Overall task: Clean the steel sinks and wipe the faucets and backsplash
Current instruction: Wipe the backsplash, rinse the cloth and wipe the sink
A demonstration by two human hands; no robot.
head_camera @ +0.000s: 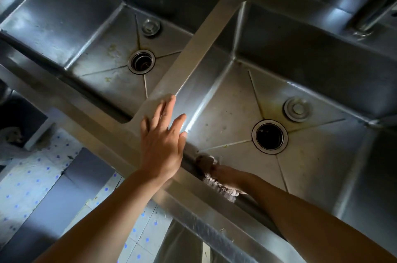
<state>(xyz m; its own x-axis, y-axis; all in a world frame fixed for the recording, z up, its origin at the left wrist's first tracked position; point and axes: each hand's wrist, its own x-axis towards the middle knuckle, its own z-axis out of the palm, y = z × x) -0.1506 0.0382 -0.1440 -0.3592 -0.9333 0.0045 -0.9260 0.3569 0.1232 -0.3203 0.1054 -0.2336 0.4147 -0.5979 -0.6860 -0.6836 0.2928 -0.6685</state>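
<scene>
The steel sink unit fills the view: left basin (103, 32) at 11 o'clock, right basin (311, 166) at 3 o'clock, divider (199, 48) between them. Both basin floors show yellowish residue, so cleaning appears incomplete. A faucet base (363, 26) sits at 1 o'clock; faucets and backsplash appear not yet wiped. Left hand (161, 140) rests flat, grip wide, on the front rim at the divider. Right hand (217, 173), grip holding a cloth (217, 185), works the right basin's near wall at 6 o'clock. Loose drain stoppers (297, 109) lie beside each drain.
</scene>
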